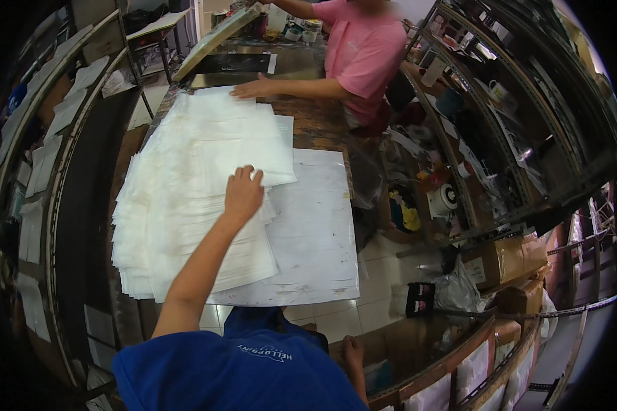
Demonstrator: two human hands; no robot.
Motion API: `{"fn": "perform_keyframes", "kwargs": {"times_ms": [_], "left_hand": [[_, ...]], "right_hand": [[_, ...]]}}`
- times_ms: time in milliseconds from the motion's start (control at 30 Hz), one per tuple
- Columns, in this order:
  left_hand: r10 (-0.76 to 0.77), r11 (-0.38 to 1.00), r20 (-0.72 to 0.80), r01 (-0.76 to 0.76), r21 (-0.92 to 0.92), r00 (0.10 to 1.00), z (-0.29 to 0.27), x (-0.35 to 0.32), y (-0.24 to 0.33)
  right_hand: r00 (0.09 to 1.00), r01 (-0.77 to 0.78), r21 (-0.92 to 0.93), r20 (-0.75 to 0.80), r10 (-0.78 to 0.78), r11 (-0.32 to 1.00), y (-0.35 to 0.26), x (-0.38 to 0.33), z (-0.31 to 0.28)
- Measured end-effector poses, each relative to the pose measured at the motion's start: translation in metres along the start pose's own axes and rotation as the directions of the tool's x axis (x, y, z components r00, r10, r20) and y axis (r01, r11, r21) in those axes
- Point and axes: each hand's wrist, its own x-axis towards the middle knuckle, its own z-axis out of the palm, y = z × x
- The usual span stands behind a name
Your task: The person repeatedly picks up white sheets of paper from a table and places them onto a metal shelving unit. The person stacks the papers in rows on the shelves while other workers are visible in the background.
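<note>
Blue shirt (253,373) fills 6 o'clock; right hand (353,353) hangs beside it, its grip not discernible. Left hand (243,192) lies flat, fingers spread, grasping nothing, on white sheets (185,198) stacked at centre-left of the surface (315,120). Co-worker's hand (252,88) presses the stack at 12 o'clock.

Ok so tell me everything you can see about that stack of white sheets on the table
The stack of white sheets is a thick, fanned pile of thin, translucent-looking sheets, plastic or paper, edges staggered toward the left. It lies flat on a scuffed white board on the worktable. The person's left hand rests flat on a top sheet near the middle; a co-worker's hand presses the far end. The right hand hangs off the table.
</note>
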Motion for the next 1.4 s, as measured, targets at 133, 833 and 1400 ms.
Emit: {"fn": "perform_keyframes", "kwargs": {"times_ms": [133, 833, 1400], "left_hand": [[0.032, 0.987, 0.125, -0.051, 0.153, 0.992, 0.042, 0.041, -0.046], [0.492, 0.8, 0.261, -0.313, -0.511, 0.831, -0.052, -0.113, 0.139], [0.481, -0.292, 0.437, 0.61, -0.737, 0.76, 0.037, -0.128, 0.183]], "right_hand": [[0.993, -0.098, -0.012, -0.062, 0.097, 0.995, -0.058, -0.024, 0.016], [0.821, 0.292, 0.311, 0.404, -0.404, 0.904, -0.272, -0.014, 0.096], [0.942, 0.309, 0.346, 0.019, -0.336, 0.886, -0.265, -0.054, -0.014]]}}
